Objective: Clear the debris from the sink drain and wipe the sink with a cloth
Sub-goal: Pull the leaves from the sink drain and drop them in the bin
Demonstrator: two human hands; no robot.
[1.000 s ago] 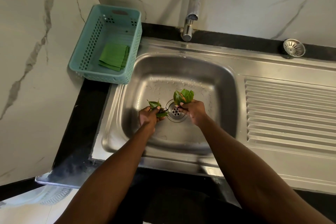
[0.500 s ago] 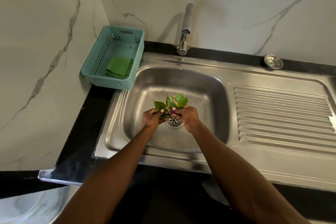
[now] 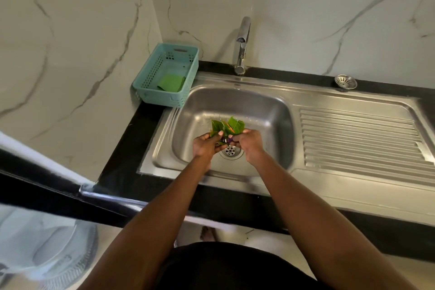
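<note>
Over the steel sink basin, my left hand and my right hand meet, both closed on one bunch of green leaves with a small purple scrap among them. The bunch is held just above the round drain, whose holes show bare. A folded green cloth lies in the teal basket at the sink's back left corner.
A chrome tap rises behind the basin. The ribbed drainboard stretches right, with a loose metal strainer on the black counter behind it. Marble walls close the left and back. A white fan stands on the floor at lower left.
My hands, which held separate clumps of leaves on either side of the drain, have come together and lifted them as one bunch. The camera has pulled back and up.
</note>
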